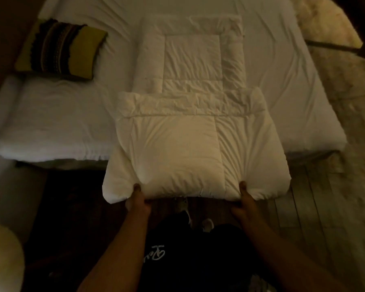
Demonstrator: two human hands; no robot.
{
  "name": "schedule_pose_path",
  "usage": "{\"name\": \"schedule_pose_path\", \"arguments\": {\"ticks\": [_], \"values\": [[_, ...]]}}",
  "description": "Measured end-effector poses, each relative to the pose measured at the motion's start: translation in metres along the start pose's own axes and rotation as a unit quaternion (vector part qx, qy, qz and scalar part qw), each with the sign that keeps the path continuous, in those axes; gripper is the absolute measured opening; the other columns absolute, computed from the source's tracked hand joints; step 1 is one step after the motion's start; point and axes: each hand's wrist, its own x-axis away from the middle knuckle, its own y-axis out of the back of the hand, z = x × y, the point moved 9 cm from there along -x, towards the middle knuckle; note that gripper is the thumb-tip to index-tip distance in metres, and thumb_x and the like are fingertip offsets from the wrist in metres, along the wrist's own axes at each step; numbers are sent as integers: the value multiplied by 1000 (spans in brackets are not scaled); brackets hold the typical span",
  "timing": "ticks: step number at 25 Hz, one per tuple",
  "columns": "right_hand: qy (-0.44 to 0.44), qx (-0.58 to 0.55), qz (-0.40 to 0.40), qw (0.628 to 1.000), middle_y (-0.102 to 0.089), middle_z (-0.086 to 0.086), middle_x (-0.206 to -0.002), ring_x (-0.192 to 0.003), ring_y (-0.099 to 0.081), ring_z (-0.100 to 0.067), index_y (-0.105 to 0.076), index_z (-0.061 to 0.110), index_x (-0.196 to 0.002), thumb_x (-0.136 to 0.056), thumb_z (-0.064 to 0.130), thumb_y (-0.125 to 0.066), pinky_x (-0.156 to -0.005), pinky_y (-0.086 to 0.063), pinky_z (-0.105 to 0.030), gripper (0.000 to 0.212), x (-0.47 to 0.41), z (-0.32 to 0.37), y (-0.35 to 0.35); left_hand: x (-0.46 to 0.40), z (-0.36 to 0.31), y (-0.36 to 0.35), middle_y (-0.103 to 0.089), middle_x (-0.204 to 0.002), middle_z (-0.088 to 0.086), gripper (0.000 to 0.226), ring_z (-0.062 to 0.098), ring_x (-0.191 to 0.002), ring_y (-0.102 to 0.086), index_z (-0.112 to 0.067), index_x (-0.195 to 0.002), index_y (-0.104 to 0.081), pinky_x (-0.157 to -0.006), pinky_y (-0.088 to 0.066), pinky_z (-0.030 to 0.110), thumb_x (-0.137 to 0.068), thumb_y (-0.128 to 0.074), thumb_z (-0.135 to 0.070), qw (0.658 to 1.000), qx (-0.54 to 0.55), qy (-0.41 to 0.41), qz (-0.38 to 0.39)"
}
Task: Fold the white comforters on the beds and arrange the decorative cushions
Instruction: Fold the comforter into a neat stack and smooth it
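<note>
Both hands, left hand and right hand, grip comforter over bed.

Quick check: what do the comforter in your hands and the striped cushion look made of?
Comforter: white woven fabric, matte, over soft padding, judging by puffy edges, fine creases and stitched panels. Cushion: olive cloth with a dark, textured striped band, possibly knitted or embroidered; too dim to tell.
</note>
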Motion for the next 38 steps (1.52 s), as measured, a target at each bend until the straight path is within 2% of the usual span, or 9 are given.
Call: {"name": "schedule_pose_path", "arguments": {"ticks": [4, 15, 18, 21, 23, 26, 30, 35, 38], "values": [[-10, -4, -11, 1000, -60, -18, -132, -122, -56, -37, -48, 14, -139, -88, 45, -65, -106, -42, -55, 62, 13, -13, 40, 12, 20, 37, -51, -133, 13, 64, 38, -119, -53, -18, -142, -41, -97, -45, 63, -87, -72, -27, 1000, -3, -7, -5], [22, -16, -50, 998, -62, -13, -131, -121, -59, -29, -52, 14, -137, -68, 43, -81, -82, -57, -49, 80, 62, -61, 109, 39, 34, 130, -54, -131, 15, 58, 37, -113, -57, -13, -142, -43, -96, -47, 59, -90, -68, -23, 999, -39, 13, 26], [44, -13, -51, 998, -65, -13, -128, -120, -60, -29, -53, 16, -135, -52, 44, -93, -95, -52, -52, 97, 80, -86, 131, 40, 35, 165, -56, -129, 15, 57, 36, -109, -58, -12, -140, -45, -95, -49, 57, -89, -70, -22, 999, -37, 23, 24], [43, -23, -52, 997, -63, -15, -128, -122, -57, -31, -55, 16, -129, -78, 40, -78, -99, -48, -54, 61, 99, -105, 148, 39, 43, 200, -58, -124, 15, 56, 35, -104, -59, -10, -137, -48, -85, -51, 50, -88, -71, -23, 999, -39, 29, 13], [9, -21, -68, 997, -61, -17, -130, -124, -55, -35, -53, 14, -134, -67, 42, -85, -102, -45, -56, 79, 107, -122, 164, 42, 50, 222, -59, -126, 17, 58, 37, -103, -60, -8, -138, -48, -82, -52, 49, -87, -72, -24, 999, -39, 38, 4], [-27, -3, -69, 997, -60, -21, -131, -124, -55, -39, -52, 12, -135, -52, 46, -90, -86, -53, -61, 98, 113, -138, 179, 45, 54, 238, -57, -130, 18, 59, 34, -93, -62, -7, -139, -47, -75, -53, 46, -88, -71, -23, 999, -35, 37, -8], [-29, 22, -73, 997, -69, -23, -106, -93, -67, -38, -52, 9, -130, -84, 50, -67, -60, -59, -54, 64, 122, -134, 167, 54, 47, 231, -56, -121, 15, 61, 34, -99, -59, -6, -140, -44, -83, -52, 48, -88, -70, -25, 999, -48, 17, -15], [-17, 36, -31, 999, -68, -18, -101, -93, -61, -35, -60, 10, -111, -89, 52, -59, -48, -58, -50, 48, 130, -105, 118, 29, 26, 204, -63, -126, 4, 85, 30, -104, -64, -25, -133, -55, -86, -56, 52, -57, -83, -48, 998, -37, -51, -17], [12, -4, 0, 1000, -72, -15, -99, -99, -63, -34, -63, 13, -112, -90, 46, -61, -56, -60, -51, 40, 128, -87, 85, 40, 12, 166, -69, -115, 4, 66, 33, -100, -66, -32, -118, -66, -84, -55, 57, -55, -79, -47, 999, -32, -4, 40]]}}
